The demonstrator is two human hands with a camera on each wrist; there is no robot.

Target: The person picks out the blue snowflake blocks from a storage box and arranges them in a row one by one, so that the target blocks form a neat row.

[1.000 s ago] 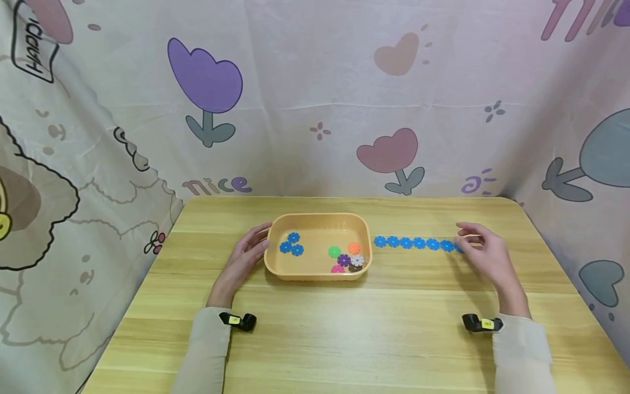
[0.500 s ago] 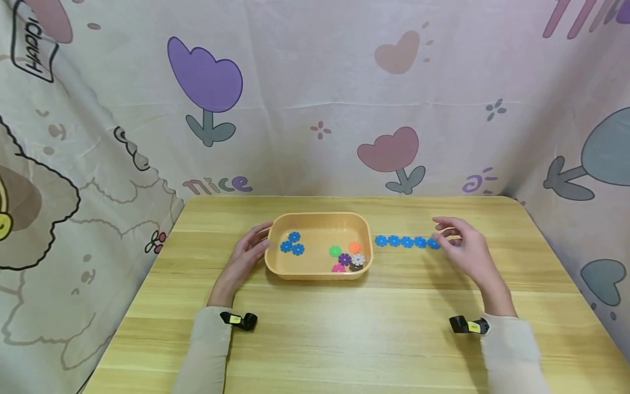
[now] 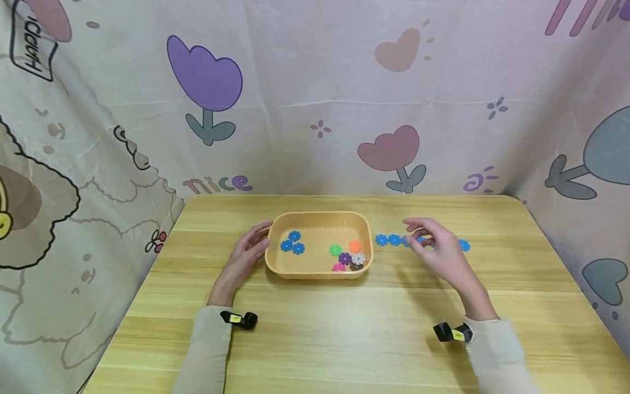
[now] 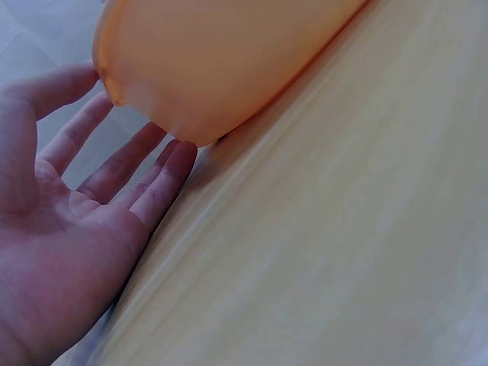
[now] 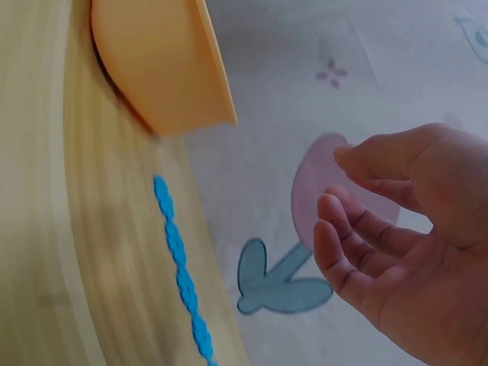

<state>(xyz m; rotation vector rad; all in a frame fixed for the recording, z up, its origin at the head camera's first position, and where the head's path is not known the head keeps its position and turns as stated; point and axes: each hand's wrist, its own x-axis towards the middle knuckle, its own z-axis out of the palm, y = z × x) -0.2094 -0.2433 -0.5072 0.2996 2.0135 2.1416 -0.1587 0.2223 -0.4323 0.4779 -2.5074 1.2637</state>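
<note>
At the left end of a yellow-orange tray (image 3: 320,275), my left hand (image 3: 246,253) rests with loosely extended fingers touching its outer wall. Three blue notched plastic discs (image 3: 298,248) lie in the tray's left part. Green, orange, purple, white, pink and dark discs are gathered at its right. A straight row of blue discs (image 3: 394,239) runs rightward from the tray on the table. Above that row hovers my right hand (image 3: 443,254), hiding part of it. In the right wrist view its relaxed fingers (image 5: 335,263) hold nothing and stand apart from the row (image 5: 183,278).
The wooden table (image 3: 344,339) has its far edge against a printed fabric curtain (image 3: 295,82), which also hangs along both sides. Each wrist wears a small black camera, the left camera (image 3: 239,319) and the right camera (image 3: 451,332).
My right hand has moved left along the row of blue discs, from its right end toward the tray, uncovering the last disc. My left hand and the tray stay put.
</note>
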